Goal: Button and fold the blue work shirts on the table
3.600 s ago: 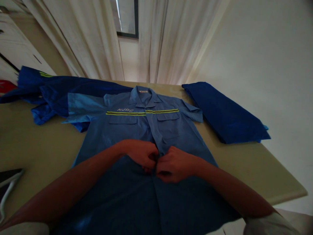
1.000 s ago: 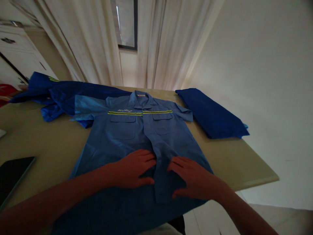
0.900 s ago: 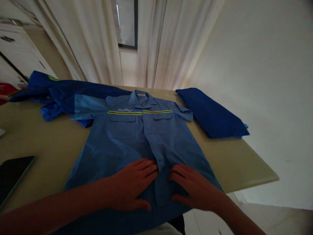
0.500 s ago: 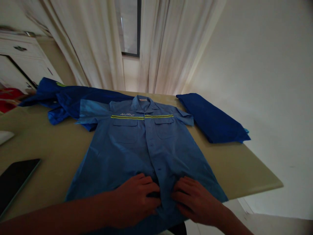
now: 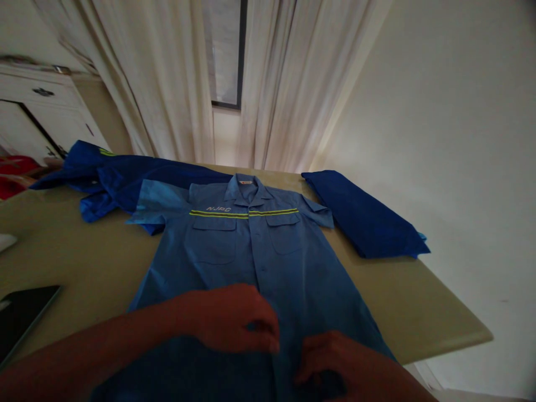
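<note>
A blue short-sleeved work shirt [image 5: 221,248] lies face up, its collar at the far end. Yellow-edged stripes and white lettering cross the chest above two flap pockets. Over its lower front, my left hand [image 5: 238,321] is closed, with thumb and fingertips drawn together beside the button placket. What sits between those tips, if anything, I cannot make out. On the other side of the placket, my right hand [image 5: 330,363] has curled, slightly blurred fingers closed at the cloth. The shirt's hem lies out of sight below the frame.
The shirt rests on a tan table [image 5: 84,257]. Dark blue clothing [image 5: 117,173] lies crumpled at the back left, and a folded dark blue garment [image 5: 364,215] is on the right. A dark flat device [image 5: 27,312] lies at the left. A white wall borders the right side.
The view has tilted up slightly, so things sit lower in it. My left hand has lifted off the lower placket and away from me; my right hand has moved lower in view.
</note>
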Motion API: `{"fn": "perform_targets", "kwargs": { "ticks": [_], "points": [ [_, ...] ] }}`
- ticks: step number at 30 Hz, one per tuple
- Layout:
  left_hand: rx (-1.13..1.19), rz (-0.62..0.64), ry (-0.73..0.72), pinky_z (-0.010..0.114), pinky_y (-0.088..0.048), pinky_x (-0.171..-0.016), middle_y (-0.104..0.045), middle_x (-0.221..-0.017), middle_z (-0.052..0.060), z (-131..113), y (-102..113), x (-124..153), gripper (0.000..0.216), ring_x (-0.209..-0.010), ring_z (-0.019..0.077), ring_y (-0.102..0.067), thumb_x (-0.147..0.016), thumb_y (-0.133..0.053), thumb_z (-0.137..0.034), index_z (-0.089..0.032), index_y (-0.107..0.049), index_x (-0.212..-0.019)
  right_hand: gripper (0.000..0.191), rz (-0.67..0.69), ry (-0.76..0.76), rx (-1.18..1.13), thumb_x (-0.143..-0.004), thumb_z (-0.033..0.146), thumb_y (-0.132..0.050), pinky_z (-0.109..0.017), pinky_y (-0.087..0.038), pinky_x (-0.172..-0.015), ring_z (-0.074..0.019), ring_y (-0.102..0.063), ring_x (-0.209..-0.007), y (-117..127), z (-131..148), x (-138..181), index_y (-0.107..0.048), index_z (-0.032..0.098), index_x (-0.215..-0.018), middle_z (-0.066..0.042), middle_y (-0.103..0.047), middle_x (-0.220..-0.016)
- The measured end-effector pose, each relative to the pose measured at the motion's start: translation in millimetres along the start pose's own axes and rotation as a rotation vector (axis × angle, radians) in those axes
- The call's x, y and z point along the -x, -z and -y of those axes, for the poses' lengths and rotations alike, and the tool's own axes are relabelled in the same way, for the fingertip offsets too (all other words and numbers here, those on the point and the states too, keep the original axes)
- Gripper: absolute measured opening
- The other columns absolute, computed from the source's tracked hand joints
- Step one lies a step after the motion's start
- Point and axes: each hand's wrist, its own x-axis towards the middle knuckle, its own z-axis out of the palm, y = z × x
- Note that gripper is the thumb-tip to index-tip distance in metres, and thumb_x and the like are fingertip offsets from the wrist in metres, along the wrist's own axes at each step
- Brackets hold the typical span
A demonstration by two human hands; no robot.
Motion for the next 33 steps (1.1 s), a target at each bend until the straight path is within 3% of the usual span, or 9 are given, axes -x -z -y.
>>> {"fn": "perform_targets", "kwargs": {
  "ticks": [4, 7, 10, 19, 24, 26, 29, 31, 33],
  "points": [
    [-0.269, -0.246, 0.114, 0.042, -0.046, -0.11, -0.069, -0.136, 0.013, 51.1, 17.1, -21.4, 0.047, -0.125, 0.0287, -0.065, -0.104, -0.049, -0.051, -0.02, -0.067, -0.134, 0.051, 0.098, 0.044, -0.035, -0.086, 0.059, -0.074, -0.029, -0.054, -0.078, -0.0198, -0.07, -0.087, 10.9, -2.9, -13.4, -0.077, 0.018, -0.116, -0.009, -0.074, -0.1],
    [-0.445, -0.282, 0.131, 0.055, -0.029, -0.123, -0.04, -0.164, 0.018, 86.6, 7.9, -25.4, 0.068, -0.151, 0.0357, -0.039, -0.101, -0.05, -0.06, -0.02, -0.048, -0.156, 0.052, 0.077, 0.024, -0.008, -0.088, 0.06, -0.073, -0.029, -0.053, -0.081, -0.0193, -0.07, -0.088, 27.2, -0.9, -24.3, -0.076, 0.018, -0.119, -0.009, -0.073, -0.103],
    [-0.53, -0.296, 0.118, 0.055, -0.02, -0.127, -0.029, -0.17, 0.016, 106.0, -6.3, -23.4, 0.073, -0.156, 0.0336, -0.03, -0.101, -0.047, -0.063, -0.023, -0.037, -0.162, 0.049, -0.039, -0.013, 0.069, -0.092, 0.06, -0.07, -0.032, -0.052, -0.088, -0.0207, -0.069, -0.096, 50.6, -2.4, -39.9, -0.074, 0.02, -0.119, -0.008, -0.072, -0.106],
    [-0.548, -0.296, 0.111, 0.053, -0.016, -0.129, -0.029, -0.169, 0.018, 111.1, -11.2, -22.2, 0.076, -0.158, 0.0331, -0.025, -0.103, -0.04, -0.064, -0.019, -0.033, -0.163, 0.051, -0.593, -0.006, 0.245, -0.105, 0.054, -0.048, -0.045, -0.036, -0.121, -0.025, -0.051, -0.141, 120.8, -75.8, -164.3, -0.059, 0.022, -0.144, -0.013, -0.057, -0.15],
    [-0.485, -0.304, 0.119, 0.053, -0.02, -0.128, -0.032, -0.168, 0.016, 105.4, -12.3, -23.7, 0.074, -0.155, 0.0329, -0.032, -0.101, -0.044, -0.064, -0.02, -0.04, -0.16, 0.069, -0.569, -0.157, 0.505, -0.104, 0.061, -0.042, -0.049, -0.025, -0.127, -0.0286, -0.031, -0.156, 133.2, -122.2, -224.6, -0.04, 0.022, -0.161, -0.011, -0.035, -0.168],
    [-0.408, -0.349, 0.15, 0.049, -0.03, -0.124, -0.047, -0.161, 0.014, 102.9, 0.7, -23.0, 0.064, -0.147, 0.0313, -0.046, -0.101, -0.048, -0.061, -0.02, -0.054, -0.151, 0.071, -0.524, -0.191, 0.547, -0.105, 0.065, -0.037, -0.05, -0.024, -0.127, -0.0284, -0.027, -0.157, 132.4, -130.7, -231.0, -0.035, 0.024, -0.163, -0.009, -0.03, -0.17],
    [-0.317, -0.54, 0.314, 0.04, -0.047, -0.109, -0.071, -0.133, 0.01, 109.0, 46.3, -7.0, 0.045, -0.122, 0.026, -0.065, -0.104, -0.046, -0.05, -0.021, -0.07, -0.13, 0.074, -0.504, -0.212, 0.549, -0.105, 0.068, -0.032, -0.05, -0.022, -0.128, -0.0276, -0.025, -0.158, 130.6, -134.1, -230.1, -0.032, 0.025, -0.165, -0.007, -0.027, -0.171],
    [-0.343, -0.718, 0.522, 0.039, -0.05, -0.104, -0.075, -0.124, 0.009, 121.7, 85.3, 19.4, 0.04, -0.113, 0.0254, -0.069, -0.105, -0.043, -0.043, -0.021, -0.071, -0.124, 0.075, -0.502, -0.21, 0.548, -0.105, 0.069, -0.031, -0.049, -0.02, -0.129, -0.0271, -0.025, -0.158, 130.5, -133.3, -228.6, -0.032, 0.024, -0.165, -0.007, -0.027, -0.171],
    [-0.46, -0.865, 0.766, 0.041, -0.045, -0.11, -0.07, -0.133, 0.012, 138.1, 118.1, 56.7, 0.041, -0.124, 0.0277, -0.064, -0.105, -0.038, -0.034, -0.019, -0.066, -0.13, 0.076, -0.503, -0.209, 0.547, -0.105, 0.069, -0.031, -0.049, -0.02, -0.129, -0.027, -0.025, -0.158, 131.0, -131.9, -228.3, -0.033, 0.023, -0.164, -0.007, -0.028, -0.171]
  ]
}}
